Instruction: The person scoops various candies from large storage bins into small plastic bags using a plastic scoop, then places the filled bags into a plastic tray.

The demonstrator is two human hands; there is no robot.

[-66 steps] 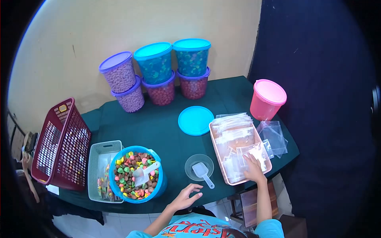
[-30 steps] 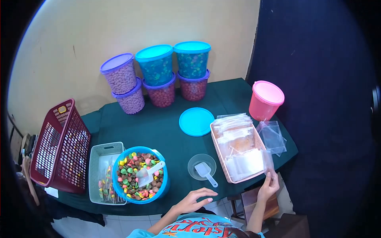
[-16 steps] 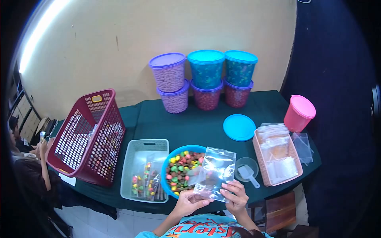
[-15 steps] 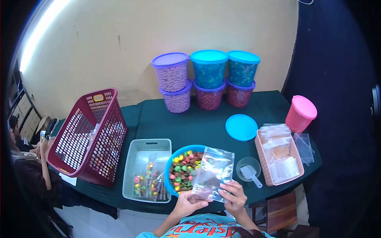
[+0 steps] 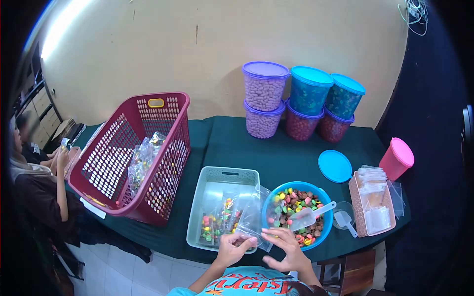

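Note:
My left hand [image 5: 236, 248] pinches a clear plastic bag [image 5: 253, 213] near one end. The bag looks flat and stretches over the gap between the pale green tray and the blue tub. My right hand [image 5: 286, 251] is beside the bag, thumb and fingers apart; its fingertips may touch the bag's edge. Colourful button-shaped candies [image 5: 301, 198] fill the blue tub [image 5: 328, 228], and a clear scoop [image 5: 303, 219] lies on them. In the pale green tray [image 5: 210, 180] are several filled candy bags [image 5: 217, 223].
A maroon basket [image 5: 180, 143] with filled bags stands left. Right are a second scoop [image 5: 344, 220] in a clear bowl, a pink basket [image 5: 361, 217] of empty bags, a blue lid [image 5: 335, 166] and a pink canister [image 5: 396, 160]. Stacked tubs [image 5: 264, 91] stand behind. Another person [image 5: 42, 192] sits left.
The view has swung left, so the table things appear further right. The bag has tilted leftward off the blue tub's middle, and my right hand's fingers have spread.

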